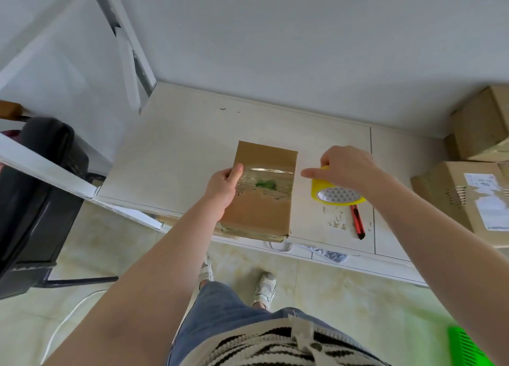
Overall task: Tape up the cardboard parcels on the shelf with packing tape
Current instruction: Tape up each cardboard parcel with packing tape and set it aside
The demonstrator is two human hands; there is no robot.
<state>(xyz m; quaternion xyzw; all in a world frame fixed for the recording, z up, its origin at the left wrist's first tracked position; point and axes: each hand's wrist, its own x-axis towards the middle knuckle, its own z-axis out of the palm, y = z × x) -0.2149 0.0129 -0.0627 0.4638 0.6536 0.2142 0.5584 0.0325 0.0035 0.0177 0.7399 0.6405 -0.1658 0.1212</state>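
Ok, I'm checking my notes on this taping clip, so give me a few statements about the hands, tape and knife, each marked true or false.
1. The left hand holds the parcel's left edge, thumb on the tape strip. True.
2. The right hand grips a tape roll. True.
3. The roll is blue. False: it is yellow.
4. The knife lies on top of the parcel. False: it lies on the shelf, right of the parcel and nearer than the roll.
5. More boxes stand at the right. True.

Matt brown cardboard parcel (263,197), glossy clear tape strip (265,179), glossy yellow tape roll (334,193)
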